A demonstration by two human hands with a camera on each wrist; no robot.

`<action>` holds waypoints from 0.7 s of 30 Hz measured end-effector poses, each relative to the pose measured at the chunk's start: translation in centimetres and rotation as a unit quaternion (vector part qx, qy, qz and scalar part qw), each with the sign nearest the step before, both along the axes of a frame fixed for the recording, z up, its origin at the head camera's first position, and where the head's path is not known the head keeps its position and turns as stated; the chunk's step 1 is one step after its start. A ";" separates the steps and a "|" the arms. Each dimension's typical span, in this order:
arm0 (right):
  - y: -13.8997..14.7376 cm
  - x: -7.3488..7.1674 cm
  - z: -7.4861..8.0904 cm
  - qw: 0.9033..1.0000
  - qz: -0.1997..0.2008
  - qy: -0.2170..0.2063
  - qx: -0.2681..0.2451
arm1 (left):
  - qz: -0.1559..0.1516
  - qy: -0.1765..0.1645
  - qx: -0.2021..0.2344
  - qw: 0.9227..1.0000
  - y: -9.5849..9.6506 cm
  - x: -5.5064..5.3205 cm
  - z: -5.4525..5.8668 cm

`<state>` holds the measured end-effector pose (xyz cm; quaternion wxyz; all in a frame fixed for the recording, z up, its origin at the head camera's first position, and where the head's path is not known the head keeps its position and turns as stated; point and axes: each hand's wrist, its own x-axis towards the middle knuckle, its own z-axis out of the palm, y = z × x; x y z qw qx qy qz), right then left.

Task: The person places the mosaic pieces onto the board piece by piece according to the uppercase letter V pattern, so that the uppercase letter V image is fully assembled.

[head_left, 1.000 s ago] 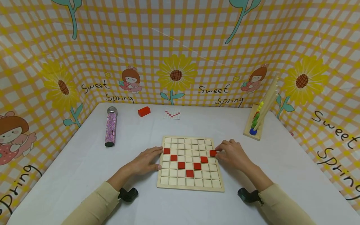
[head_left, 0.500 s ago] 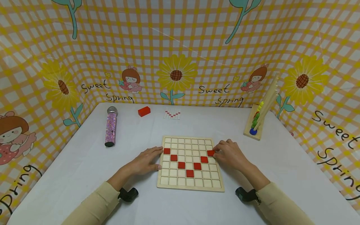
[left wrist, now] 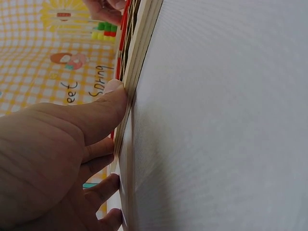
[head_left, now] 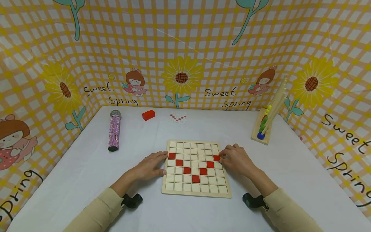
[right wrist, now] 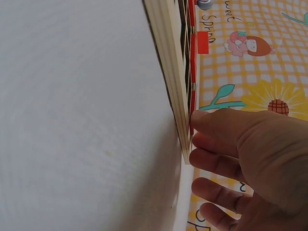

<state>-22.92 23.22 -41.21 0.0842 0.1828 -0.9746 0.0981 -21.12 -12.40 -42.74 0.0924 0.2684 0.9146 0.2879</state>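
Observation:
A square wooden grid board (head_left: 200, 194) lies flat on the white table, with several red square tiles (head_left: 195, 178) set in its cells in a V. My left hand (head_left: 148, 166) rests against the board's left edge, fingers extended; in the left wrist view its thumb (left wrist: 113, 91) touches the side. At the right edge, my right hand (head_left: 237, 158) pinches the outer side of the top right red tile (head_left: 216, 158), which sits over the third cell down. The right wrist view has the thumb (right wrist: 199, 117) and curled fingers right at that tile's edge.
Behind the board lie a small pattern card (head_left: 177, 117) with a red V and a red block (head_left: 148, 115). A glittery pink microphone (head_left: 114, 132) is at the left. A wooden bead stand (head_left: 262, 125) with coloured beads stands back right, near the cloth wall.
My right hand has shifted slightly left, bringing the red tile from the board's right rim in over the end cell. My left hand has stayed in place.

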 end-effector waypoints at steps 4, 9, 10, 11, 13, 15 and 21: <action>0.0 0.1 0.0 1.000 0.001 0.000 -0.003 | 0.000 0.001 0.000 1.000 0.0 0.0 0.0; 0.1 0.3 0.2 1.000 0.003 0.005 -0.004 | 0.001 0.003 -0.002 1.000 0.0 0.0 -0.1; 0.1 0.4 0.2 1.000 0.002 0.006 -0.004 | 0.002 0.003 -0.003 1.000 0.1 0.0 -0.1; 0.1 0.4 0.3 1.000 0.002 0.008 -0.005 | 0.003 0.003 -0.004 1.000 0.1 0.0 -0.1; 0.1 0.6 0.5 1.000 -0.001 0.011 -0.007 | 0.006 0.001 -0.007 1.000 0.1 0.0 0.0; 0.2 0.6 0.6 1.000 -0.003 0.012 -0.009 | 0.010 -0.002 -0.010 1.000 0.2 0.0 0.1; 0.6 0.8 1.2 1.000 -0.013 0.013 -0.016 | 0.023 -0.010 -0.019 1.000 0.2 0.1 0.3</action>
